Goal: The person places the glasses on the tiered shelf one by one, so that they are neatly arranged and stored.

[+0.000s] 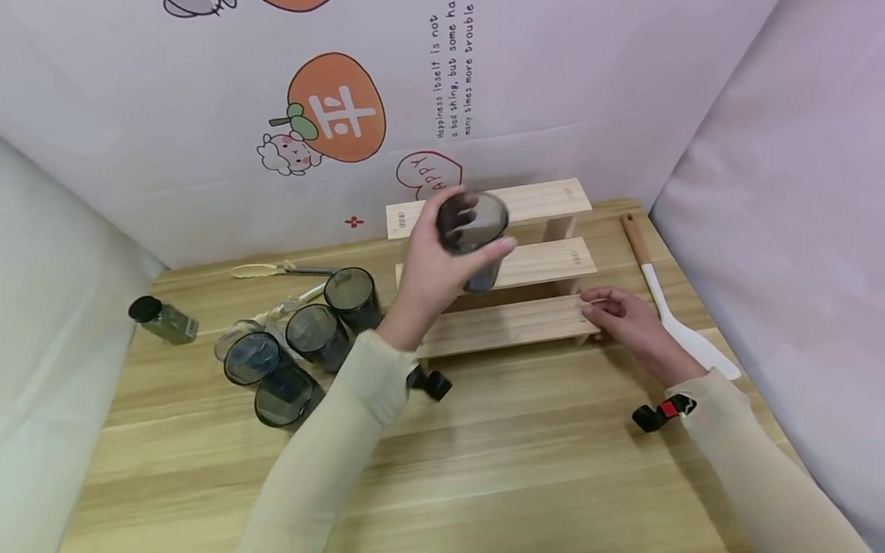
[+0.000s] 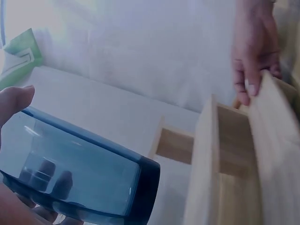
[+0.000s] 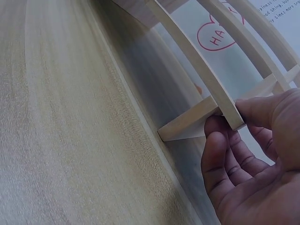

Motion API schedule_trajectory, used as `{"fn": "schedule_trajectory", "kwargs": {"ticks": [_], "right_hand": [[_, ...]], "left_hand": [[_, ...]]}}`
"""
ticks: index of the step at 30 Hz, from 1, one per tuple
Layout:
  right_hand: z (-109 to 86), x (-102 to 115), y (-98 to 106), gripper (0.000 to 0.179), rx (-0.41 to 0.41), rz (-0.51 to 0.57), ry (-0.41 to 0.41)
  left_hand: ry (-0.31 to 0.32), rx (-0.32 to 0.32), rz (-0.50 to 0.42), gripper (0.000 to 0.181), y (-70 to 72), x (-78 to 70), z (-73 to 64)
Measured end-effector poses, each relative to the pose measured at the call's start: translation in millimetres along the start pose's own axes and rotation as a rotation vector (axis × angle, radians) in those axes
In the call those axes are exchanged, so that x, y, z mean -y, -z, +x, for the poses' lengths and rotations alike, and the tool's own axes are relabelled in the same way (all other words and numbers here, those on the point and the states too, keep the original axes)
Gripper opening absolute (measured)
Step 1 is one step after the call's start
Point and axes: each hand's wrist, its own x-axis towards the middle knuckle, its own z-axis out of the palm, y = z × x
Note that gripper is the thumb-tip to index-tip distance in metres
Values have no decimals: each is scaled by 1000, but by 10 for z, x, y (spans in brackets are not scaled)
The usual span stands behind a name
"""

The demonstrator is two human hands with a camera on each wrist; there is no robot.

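My left hand (image 1: 438,268) grips a dark tinted drinking glass (image 1: 488,216) around its side, mouth up, over the wooden step rack. The left wrist view shows that glass (image 2: 79,164) close up, with fingers visible through its wall. A three-tier wooden rack (image 1: 505,327) stands at the back of the table. At the right end of its lowest tier, my right hand (image 1: 629,325) pinches the board between thumb and fingers; the right wrist view shows this board end (image 3: 229,117) held in the hand (image 3: 258,159).
Several more tinted glasses (image 1: 314,337) cluster left of the rack, one lying tilted. A small jar with a black lid (image 1: 163,319) lies at far left, tongs (image 1: 280,270) behind the glasses. A white spatula with a wooden handle (image 1: 661,298) lies right of the rack.
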Motion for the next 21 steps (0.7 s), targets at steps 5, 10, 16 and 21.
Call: {"fn": "schedule_trajectory", "kwargs": {"ticks": [5,10,16,21], "right_hand": [[-19,13,26,49,11,-3,-3],[-17,20,21,49,21,4,-11],[-17,13,28,48,35,7,-11],[-25,-4,56,47,41,30,-7]], "left_hand": [[35,58,-7,83,-284,-109,480],[70,90,-7,86,-470,-148,769],[84,110,-3,88,-666,-106,955],[100,110,15,89,-823,-62,1116]]}}
